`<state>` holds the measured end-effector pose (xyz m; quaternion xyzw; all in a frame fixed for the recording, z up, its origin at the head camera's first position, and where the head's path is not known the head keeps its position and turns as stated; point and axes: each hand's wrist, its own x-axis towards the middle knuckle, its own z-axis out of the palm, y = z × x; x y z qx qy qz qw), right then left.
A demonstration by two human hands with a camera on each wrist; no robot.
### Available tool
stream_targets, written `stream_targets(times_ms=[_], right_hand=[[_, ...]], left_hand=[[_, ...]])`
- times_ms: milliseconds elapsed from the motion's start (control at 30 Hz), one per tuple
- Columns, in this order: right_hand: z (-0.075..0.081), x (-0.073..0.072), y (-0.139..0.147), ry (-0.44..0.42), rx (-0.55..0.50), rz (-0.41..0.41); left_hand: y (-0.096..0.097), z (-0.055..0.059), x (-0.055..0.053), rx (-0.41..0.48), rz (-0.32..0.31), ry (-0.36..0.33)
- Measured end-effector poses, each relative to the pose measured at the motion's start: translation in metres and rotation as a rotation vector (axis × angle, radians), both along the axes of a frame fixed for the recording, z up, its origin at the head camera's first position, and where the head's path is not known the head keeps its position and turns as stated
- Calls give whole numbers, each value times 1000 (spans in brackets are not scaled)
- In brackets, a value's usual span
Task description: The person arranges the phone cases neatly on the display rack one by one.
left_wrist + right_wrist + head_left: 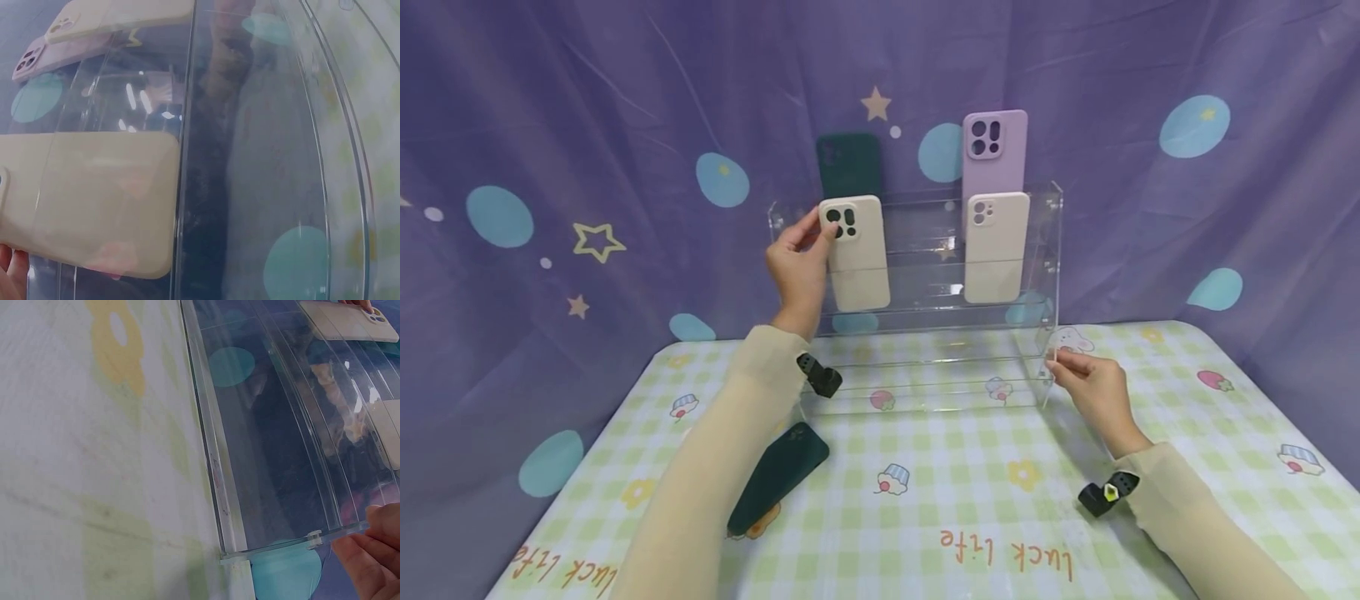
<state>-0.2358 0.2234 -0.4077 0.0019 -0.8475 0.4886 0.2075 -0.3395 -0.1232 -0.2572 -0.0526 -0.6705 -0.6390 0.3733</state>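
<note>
In the head view my left hand (801, 267) pinches the upper left edge of a cream phone case (861, 275), its thumb by the camera cutout. That case stands upright in a tier of a clear acrylic display rack (925, 292). The left wrist view shows the lower end of the cream case (94, 200) at a shelf edge. My right hand (1093, 387) grips the rack's right side panel low down, thumb and fingers on either side of its edge, as the right wrist view also shows with the hand (375, 550) at the panel.
Behind the held case stands a dark green case (852, 162). On the rack's right side are a lilac case (1009, 158) and a white case (997, 258). Another dark green case (782, 475) lies on the checked tablecloth (970, 492) beside my left forearm. A purple curtain (625, 108) hangs behind.
</note>
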Motion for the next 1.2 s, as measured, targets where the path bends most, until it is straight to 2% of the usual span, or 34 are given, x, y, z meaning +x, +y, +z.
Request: stream_targets(times_ms=[200, 567, 700, 967, 1200], right_hand=[[-2, 1, 1, 2, -10, 5], [-4, 2, 0, 1, -24, 16], [-4, 1, 0, 7, -26, 21], [-1, 1, 0, -1, -29, 18], [2, 2, -2, 10, -46, 24]], left_hand=[[0, 2, 1, -8, 10, -12], [-3, -2, 4, -126, 97, -73], [-3, -2, 5, -135, 92, -90], [0, 4, 7, -130, 35, -96], [-2, 10, 5, -139, 56, -136]])
